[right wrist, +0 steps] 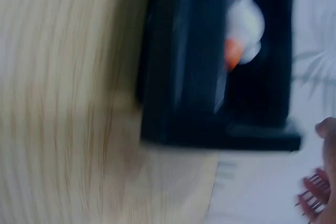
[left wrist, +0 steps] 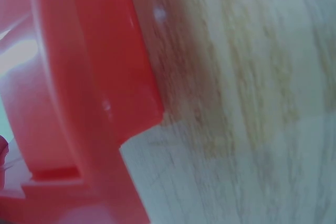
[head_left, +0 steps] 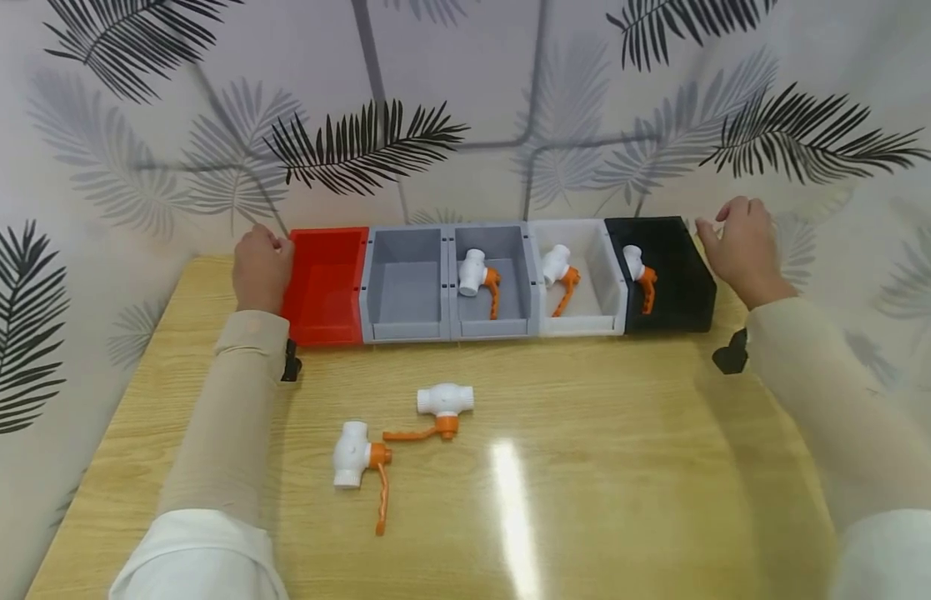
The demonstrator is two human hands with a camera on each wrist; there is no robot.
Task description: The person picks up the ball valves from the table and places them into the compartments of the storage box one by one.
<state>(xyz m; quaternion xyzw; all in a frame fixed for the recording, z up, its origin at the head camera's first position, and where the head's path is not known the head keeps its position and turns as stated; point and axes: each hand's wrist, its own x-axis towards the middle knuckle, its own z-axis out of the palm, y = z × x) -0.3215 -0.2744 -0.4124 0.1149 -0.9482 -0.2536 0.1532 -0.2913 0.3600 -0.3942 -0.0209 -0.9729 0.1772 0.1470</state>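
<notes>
My left hand (head_left: 262, 265) is at the left side of the red bin (head_left: 322, 335), its fingers bent and their tips right at the upper rim. In the left wrist view, the red bin's wall (left wrist: 113, 51) fills the left part. My right hand (head_left: 744, 250) is raised just right of the black bin (head_left: 693, 275), fingers loosely curled and holding nothing. The right wrist view shows part of this hand (right wrist: 328, 177) beside the black bin's end. Inside the black bin lies a white plastic ball valve (head_left: 633, 262) with an orange lever.
Between the end bins stand two grey bins (head_left: 407, 330) and a white bin (head_left: 585, 323). One valve (head_left: 473, 272) lies in the right grey bin, another (head_left: 557, 265) in the white bin. Two more valves (head_left: 351, 454) (head_left: 446, 400) lie on the wooden table (head_left: 623, 467). Leaf-patterned cloth (head_left: 465, 75) hangs behind.
</notes>
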